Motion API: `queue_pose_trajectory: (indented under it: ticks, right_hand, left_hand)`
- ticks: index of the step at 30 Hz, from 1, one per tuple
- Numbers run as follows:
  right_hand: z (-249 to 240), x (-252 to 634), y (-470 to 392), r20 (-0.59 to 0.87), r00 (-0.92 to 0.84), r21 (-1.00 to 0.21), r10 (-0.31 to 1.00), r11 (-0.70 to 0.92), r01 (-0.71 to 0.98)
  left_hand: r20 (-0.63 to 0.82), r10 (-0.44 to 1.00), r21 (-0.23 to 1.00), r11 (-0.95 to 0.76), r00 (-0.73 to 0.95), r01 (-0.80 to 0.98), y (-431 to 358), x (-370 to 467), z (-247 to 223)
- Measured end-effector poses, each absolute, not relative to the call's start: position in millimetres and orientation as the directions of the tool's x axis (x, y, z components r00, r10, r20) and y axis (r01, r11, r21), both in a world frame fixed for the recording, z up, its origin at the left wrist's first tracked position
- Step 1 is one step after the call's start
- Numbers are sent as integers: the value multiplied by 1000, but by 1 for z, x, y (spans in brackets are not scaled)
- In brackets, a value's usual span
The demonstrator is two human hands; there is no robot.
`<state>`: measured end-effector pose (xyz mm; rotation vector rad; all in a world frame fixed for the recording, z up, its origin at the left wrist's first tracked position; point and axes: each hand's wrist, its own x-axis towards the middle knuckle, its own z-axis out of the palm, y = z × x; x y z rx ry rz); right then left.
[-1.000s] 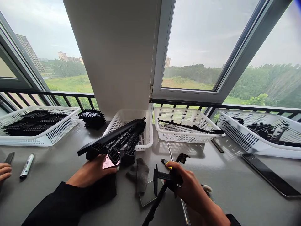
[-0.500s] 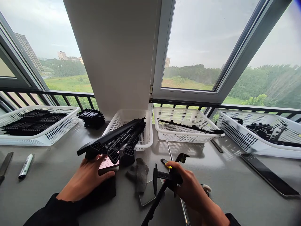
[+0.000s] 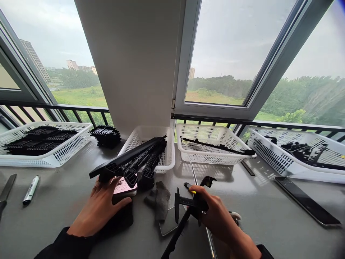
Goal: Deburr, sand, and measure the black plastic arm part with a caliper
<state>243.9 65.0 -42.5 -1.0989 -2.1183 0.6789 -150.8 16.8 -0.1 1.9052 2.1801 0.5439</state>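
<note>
Right now my left hand (image 3: 95, 207) is spread, thumb wide of the fingers, with its fingertips at the near end of several long black moulded plastic parts (image 3: 145, 154) and by the pink speckled slab (image 3: 124, 187); the overlap hides exactly which one they touch. Those long parts lean over the near rim of a white perforated plastic basket (image 3: 171, 158). A dark flat object (image 3: 128, 216) sits partly under my thumb.

My right hand (image 3: 215, 212) is closed around a black caliper (image 3: 185, 201), its measuring end pointing left. A slender black plastic strip (image 3: 178, 233) runs diagonally by the caliper, and I seem to grip it too, though the dark shapes merge there. Just beyond my fingers is a yellow-and-black tool (image 3: 188, 186), and a crumpled dark grey cloth (image 3: 163, 205) lies between my hands on the grey tabletop (image 3: 269, 223).

Farther right, a second white basket (image 3: 207, 157) holds a thin black trim piece (image 3: 218, 145), and a third white basket (image 3: 283, 163) holds small black parts (image 3: 304, 151). Over on the left, a white-bodied marker (image 3: 31, 190) lies near a wide white basket (image 3: 60, 154) of black ribbed panels (image 3: 40, 140).
</note>
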Motion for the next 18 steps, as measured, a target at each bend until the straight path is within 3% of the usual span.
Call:
queue_pose_trajectory:
  ticks: [3, 7, 9, 12, 16, 18]
  right_hand:
    - [-42, 244, 66, 321, -444, -683, 836, 529, 503]
    - [-40, 243, 65, 336, -448, -669, 829, 544, 506]
    - [-38, 242, 64, 342, -437, -652, 832, 545, 527]
    - [-36, 241, 63, 352, -398, -656, 847, 527, 541]
    - [-35, 243, 65, 371, -355, -670, 858, 512, 537]
    - [-33, 244, 66, 387, -335, -660, 859, 512, 549]
  left_hand:
    - [97, 985, 364, 100, -144, 926, 5, -141, 0]
    - [79, 983, 534, 96, -163, 840, -29, -109, 1]
    - [36, 994, 711, 50, -107, 701, -39, -81, 1]
    - [-110, 975, 919, 25, 193, 394, -32, -30, 2]
    - [-235, 811, 962, 272, 536, 10, 2, 25, -4]
    - [-239, 814, 924, 359, 529, -136, 13, 36, -9]
